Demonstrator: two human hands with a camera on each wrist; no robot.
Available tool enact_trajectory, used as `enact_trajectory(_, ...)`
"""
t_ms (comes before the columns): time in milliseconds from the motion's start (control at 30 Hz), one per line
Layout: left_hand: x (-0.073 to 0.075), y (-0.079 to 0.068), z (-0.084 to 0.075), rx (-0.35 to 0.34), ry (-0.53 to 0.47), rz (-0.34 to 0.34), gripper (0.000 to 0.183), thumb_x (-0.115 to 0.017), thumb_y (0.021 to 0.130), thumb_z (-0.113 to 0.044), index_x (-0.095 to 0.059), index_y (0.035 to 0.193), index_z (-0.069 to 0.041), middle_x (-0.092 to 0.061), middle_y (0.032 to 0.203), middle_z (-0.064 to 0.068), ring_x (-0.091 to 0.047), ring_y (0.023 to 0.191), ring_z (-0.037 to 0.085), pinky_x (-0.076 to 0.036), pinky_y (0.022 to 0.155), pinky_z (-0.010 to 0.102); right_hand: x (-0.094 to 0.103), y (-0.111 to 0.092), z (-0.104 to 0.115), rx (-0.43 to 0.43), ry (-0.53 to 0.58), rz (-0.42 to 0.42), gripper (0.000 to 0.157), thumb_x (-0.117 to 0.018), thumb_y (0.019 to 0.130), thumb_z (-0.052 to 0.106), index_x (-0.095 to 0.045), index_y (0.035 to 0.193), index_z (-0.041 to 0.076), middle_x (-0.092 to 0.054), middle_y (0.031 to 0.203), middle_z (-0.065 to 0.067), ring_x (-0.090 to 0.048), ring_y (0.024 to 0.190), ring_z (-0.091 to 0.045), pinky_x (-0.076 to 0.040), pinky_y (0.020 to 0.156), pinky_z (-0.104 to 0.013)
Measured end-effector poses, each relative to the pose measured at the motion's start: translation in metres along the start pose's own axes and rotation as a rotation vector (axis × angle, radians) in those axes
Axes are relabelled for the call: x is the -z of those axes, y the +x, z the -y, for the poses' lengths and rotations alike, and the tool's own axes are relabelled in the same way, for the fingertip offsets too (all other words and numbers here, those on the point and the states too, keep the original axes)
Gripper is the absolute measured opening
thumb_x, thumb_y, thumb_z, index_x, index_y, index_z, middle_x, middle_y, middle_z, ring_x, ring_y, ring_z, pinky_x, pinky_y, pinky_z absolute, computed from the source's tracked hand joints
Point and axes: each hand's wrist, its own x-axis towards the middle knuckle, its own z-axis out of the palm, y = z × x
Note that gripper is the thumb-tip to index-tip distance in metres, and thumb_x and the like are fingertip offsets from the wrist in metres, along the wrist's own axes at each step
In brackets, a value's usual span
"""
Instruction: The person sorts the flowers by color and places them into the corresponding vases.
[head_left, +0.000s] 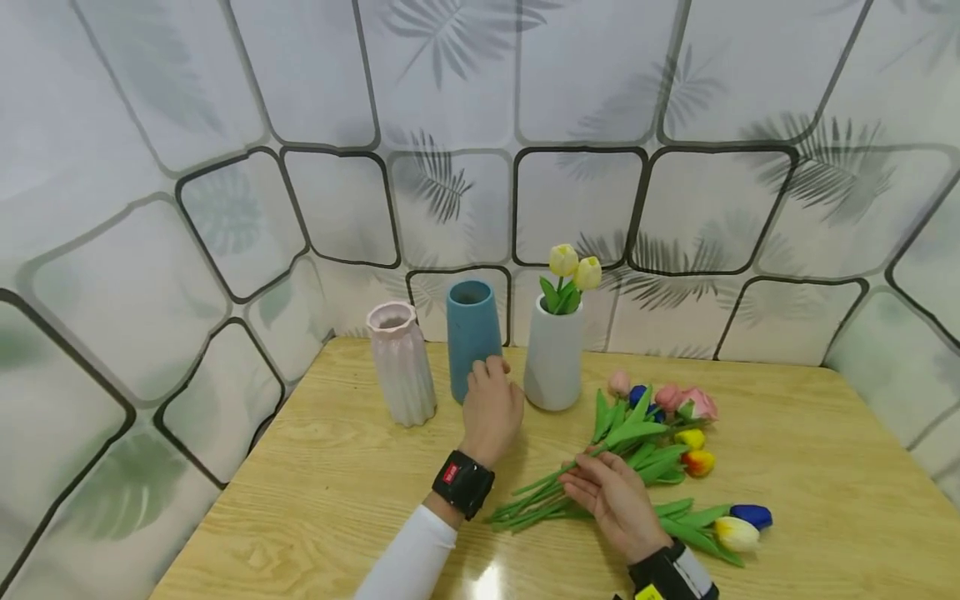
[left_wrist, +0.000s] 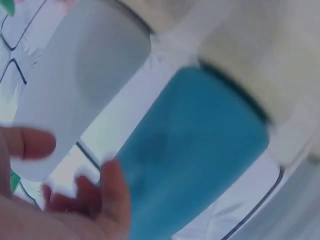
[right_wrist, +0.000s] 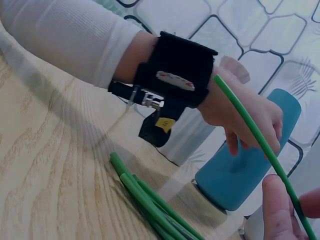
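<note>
Green stem [right_wrist: 262, 140], slender, smooth, slightly curved

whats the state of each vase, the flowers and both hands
pink vase: upright, no flowers showing
blue vase: upright, no flowers showing
white vase: upright, holding flowers
pale yellow tulips: standing in the white vase
loose flowers: mostly lying on the table
left hand: holding nothing, fingers relaxed
right hand: pinching a green stem
</note>
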Motion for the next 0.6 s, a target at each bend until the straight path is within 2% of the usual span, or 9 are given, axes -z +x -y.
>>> enact_trajectory(100,0.001,-0.004,0.005,0.063,-0.144,-0.120,0.023,-0.061,0.088,-0.004,-0.042,0.101,-0.003,-0.035,0.092,0.010,-0.035,0.078,0.024,-0.033,0.064,0.031,-0.002,0.002,0.001,-0.004,0.013,0.002,0.012,-0.051,0.102,0.007,-0.045,0.112,0.005,-0.066,0.091,-0.006,-0.070,0.080,-0.015,-0.057,0.079,-0.027)
enact_trajectory(200,-0.004,-0.008,0.010,0.169,-0.278,-0.172,0.033,-0.062,0.084,-0.002,-0.037,0.105,-0.001,-0.031,0.099,0.013,-0.031,0.087,0.028,-0.030,0.072,0.036,0.001,0.001,0.000,-0.018,0.006,0.000,0.014,-0.049,0.103,0.009,-0.045,0.116,0.005,-0.066,0.091,-0.005,-0.069,0.078,-0.014,-0.057,0.078,-0.027)
enact_trajectory(333,-0.006,-0.006,0.019,0.281,-0.406,-0.201,0.053,-0.062,0.080,0.000,-0.032,0.124,0.001,-0.031,0.122,0.026,-0.034,0.107,0.040,-0.038,0.082,0.048,0.000,0.000,0.001,-0.014,-0.020,0.008,0.020,-0.042,0.106,0.016,-0.044,0.122,0.005,-0.065,0.092,-0.004,-0.065,0.075,-0.011,-0.056,0.077,-0.026)
enact_trajectory(400,-0.005,-0.003,0.024,0.320,-0.467,-0.165,0.066,-0.063,0.080,0.000,-0.026,0.135,0.002,-0.026,0.134,0.032,-0.032,0.118,0.045,-0.038,0.089,0.054,0.000,-0.001,0.001,-0.008,-0.024,-0.009,0.023,-0.039,0.106,0.019,-0.047,0.122,0.004,-0.063,0.090,-0.004,-0.064,0.073,-0.011,-0.056,0.074,-0.025)
enact_trajectory(467,-0.004,0.000,0.031,0.357,-0.512,-0.094,0.077,-0.064,0.080,-0.002,-0.019,0.143,0.001,-0.021,0.141,0.035,-0.028,0.125,0.050,-0.037,0.095,0.059,0.001,-0.001,0.001,-0.002,-0.035,-0.031,0.025,-0.037,0.107,0.021,-0.049,0.122,0.004,-0.060,0.087,-0.003,-0.063,0.070,-0.010,-0.056,0.071,-0.024)
enact_trajectory(600,0.002,0.007,0.045,0.398,-0.571,0.056,0.091,-0.065,0.078,-0.003,-0.009,0.151,0.000,-0.013,0.147,0.038,-0.018,0.135,0.053,-0.027,0.106,0.065,0.003,-0.001,0.000,0.017,-0.070,-0.070,0.022,-0.040,0.106,0.018,-0.049,0.120,0.004,-0.055,0.080,0.000,-0.062,0.067,-0.010,-0.055,0.067,-0.023)
